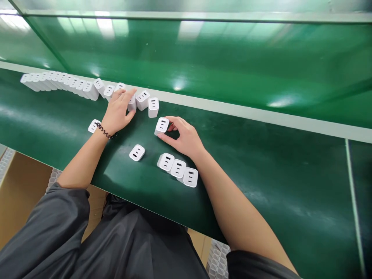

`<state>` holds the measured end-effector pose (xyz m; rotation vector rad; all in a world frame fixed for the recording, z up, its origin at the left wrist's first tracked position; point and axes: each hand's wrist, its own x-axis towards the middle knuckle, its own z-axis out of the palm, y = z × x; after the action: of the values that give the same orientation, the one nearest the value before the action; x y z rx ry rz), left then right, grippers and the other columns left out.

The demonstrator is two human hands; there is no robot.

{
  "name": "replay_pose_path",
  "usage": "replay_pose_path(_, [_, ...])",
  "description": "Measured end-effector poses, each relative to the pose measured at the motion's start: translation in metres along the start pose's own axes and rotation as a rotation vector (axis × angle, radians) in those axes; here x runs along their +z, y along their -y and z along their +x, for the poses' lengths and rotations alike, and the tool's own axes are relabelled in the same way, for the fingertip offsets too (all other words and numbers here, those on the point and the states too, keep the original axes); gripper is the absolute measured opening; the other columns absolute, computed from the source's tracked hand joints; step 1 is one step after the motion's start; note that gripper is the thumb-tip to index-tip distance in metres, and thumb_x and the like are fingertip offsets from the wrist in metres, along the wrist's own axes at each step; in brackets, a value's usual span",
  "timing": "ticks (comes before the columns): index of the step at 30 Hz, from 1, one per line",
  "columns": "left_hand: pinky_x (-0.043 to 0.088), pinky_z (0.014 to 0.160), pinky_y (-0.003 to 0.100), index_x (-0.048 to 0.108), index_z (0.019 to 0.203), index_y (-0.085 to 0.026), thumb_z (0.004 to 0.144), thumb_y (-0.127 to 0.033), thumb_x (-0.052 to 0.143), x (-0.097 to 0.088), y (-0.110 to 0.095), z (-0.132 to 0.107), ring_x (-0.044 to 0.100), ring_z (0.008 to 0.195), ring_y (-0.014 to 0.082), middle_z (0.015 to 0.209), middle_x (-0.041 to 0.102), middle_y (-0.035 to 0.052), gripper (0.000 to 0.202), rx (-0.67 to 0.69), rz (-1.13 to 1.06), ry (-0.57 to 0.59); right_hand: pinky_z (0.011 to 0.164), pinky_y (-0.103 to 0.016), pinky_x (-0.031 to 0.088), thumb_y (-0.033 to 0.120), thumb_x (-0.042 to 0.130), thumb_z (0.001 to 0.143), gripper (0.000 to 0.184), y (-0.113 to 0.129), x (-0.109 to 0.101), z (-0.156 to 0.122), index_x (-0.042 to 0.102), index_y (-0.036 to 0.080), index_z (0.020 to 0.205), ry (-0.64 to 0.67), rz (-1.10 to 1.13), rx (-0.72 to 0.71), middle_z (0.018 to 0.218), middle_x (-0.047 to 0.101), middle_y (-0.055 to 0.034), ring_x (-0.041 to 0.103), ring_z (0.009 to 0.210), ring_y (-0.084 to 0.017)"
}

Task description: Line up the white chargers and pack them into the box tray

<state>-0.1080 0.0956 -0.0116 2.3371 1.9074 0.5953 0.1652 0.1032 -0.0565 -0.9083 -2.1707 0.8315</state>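
My right hand [184, 135] pinches a white USB charger [162, 124] between thumb and fingers, its port face turned up. My left hand [119, 110] is at the back row, thumb and forefinger around another white USB charger [132, 102], which the fingers partly hide. Just right of that hand, two more chargers stand apart, one upright charger [153, 107] being the nearest to my right hand. In front of my hands lies a single charger [136, 152]. Three chargers [178, 168] form a short slanted row below my right wrist. One charger [94, 126] is partly behind my left wrist.
A long row of white chargers [59, 83] runs along the back left of the green table [261, 174]. Behind it rises a glossy green panel [217, 62] with a pale lower strip. Below the front edge are a cardboard box [24, 186] and honeycomb-patterned packing material [217, 259].
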Motion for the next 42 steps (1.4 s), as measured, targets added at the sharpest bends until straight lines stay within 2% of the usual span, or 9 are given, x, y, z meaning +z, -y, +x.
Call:
replay_pose_path(3, [0.042,0.111,0.05,0.052,0.134,-0.019,0.082,-0.022,0.062,-0.017,-0.009,-0.008,0.053,0.126,0.0312,0.128,0.062,0.0111,0.053,-0.008,-0.019,0.069,0.082,-0.041,0.055,0.04,0.067,0.087,0.04,0.001,-0.001,0.0,0.058,0.024,0.122,0.007,-0.003,-0.013,0.102,0.066,-0.0058,0.063,0.085,-0.022])
replay_pose_path(7, [0.053,0.096,0.041,0.054,0.128,-0.021,0.079,-0.03,0.072,-0.033,-0.03,-0.021,0.063,0.109,0.0248,0.122,0.065,0.0068,0.053,0.072,-0.127,0.233,0.084,-0.042,0.054,0.043,0.066,0.088,0.041,0.004,-0.003,-0.001,0.058,0.025,0.123,0.045,-0.031,-0.057,0.103,0.067,-0.0061,0.062,0.087,-0.023])
replay_pose_path(12, [0.052,0.098,0.038,0.051,0.132,-0.022,0.08,-0.029,0.075,-0.019,-0.043,-0.024,0.06,0.116,0.0237,0.129,0.062,0.0082,0.058,0.219,-0.267,0.32,0.088,-0.045,0.051,0.048,0.066,0.087,0.044,0.006,-0.005,-0.001,0.058,0.027,0.125,0.084,-0.067,-0.067,0.103,0.068,-0.0061,0.062,0.091,-0.026])
replay_pose_path(15, [0.053,0.095,0.035,0.046,0.138,-0.021,0.077,-0.031,0.078,-0.014,-0.037,-0.021,0.063,0.109,0.0215,0.13,0.062,0.0089,0.07,0.212,-0.339,0.4,0.089,-0.045,0.05,0.048,0.066,0.088,0.044,0.006,-0.005,-0.001,0.058,0.026,0.125,0.087,-0.065,-0.086,0.105,0.068,-0.0065,0.062,0.091,-0.026])
replay_pose_path(17, [0.054,0.09,0.033,0.048,0.136,-0.02,0.08,-0.031,0.075,-0.015,-0.034,-0.019,0.065,0.101,0.0197,0.128,0.063,0.008,0.063,0.196,-0.341,0.438,0.089,-0.045,0.05,0.048,0.066,0.088,0.043,0.006,-0.005,-0.001,0.058,0.025,0.124,0.085,-0.06,-0.097,0.104,0.068,-0.0067,0.062,0.09,-0.025])
replay_pose_path(21, [0.052,0.083,0.031,0.058,0.12,-0.02,0.081,-0.033,0.073,-0.016,-0.036,-0.018,0.065,0.093,0.0185,0.118,0.067,0.0057,0.044,0.179,-0.328,0.443,0.088,-0.045,0.051,0.048,0.067,0.088,0.043,0.007,-0.006,-0.001,0.058,0.027,0.123,0.091,-0.06,-0.072,0.104,0.068,-0.0064,0.063,0.091,-0.026])
replay_pose_path(26, [0.051,0.08,0.032,0.058,0.114,-0.02,0.077,-0.034,0.077,-0.012,-0.041,-0.018,0.063,0.089,0.0192,0.109,0.066,0.0051,0.043,0.156,-0.315,0.421,0.087,-0.045,0.051,0.051,0.068,0.086,0.042,0.007,-0.006,-0.002,0.06,0.027,0.12,0.095,-0.061,-0.064,0.102,0.069,-0.0061,0.063,0.091,-0.026])
replay_pose_path(36, [0.048,0.076,0.031,0.058,0.111,-0.019,0.076,-0.032,0.079,-0.01,-0.042,-0.019,0.062,0.086,0.0187,0.105,0.065,0.0043,0.042,0.169,-0.312,0.394,0.084,-0.043,0.049,0.051,0.071,0.084,0.042,0.005,-0.005,-0.001,0.06,0.024,0.115,0.084,-0.077,-0.128,0.101,0.07,-0.006,0.062,0.086,-0.025])
replay_pose_path(42, [0.048,0.076,0.031,0.057,0.11,-0.02,0.077,-0.035,0.078,-0.01,-0.043,-0.019,0.062,0.085,0.0188,0.105,0.065,0.0041,0.042,0.156,-0.306,0.399,0.086,-0.044,0.047,0.055,0.069,0.085,0.043,0.006,-0.005,-0.002,0.06,0.026,0.115,0.105,-0.079,-0.107,0.105,0.07,-0.0051,0.062,0.089,-0.025])
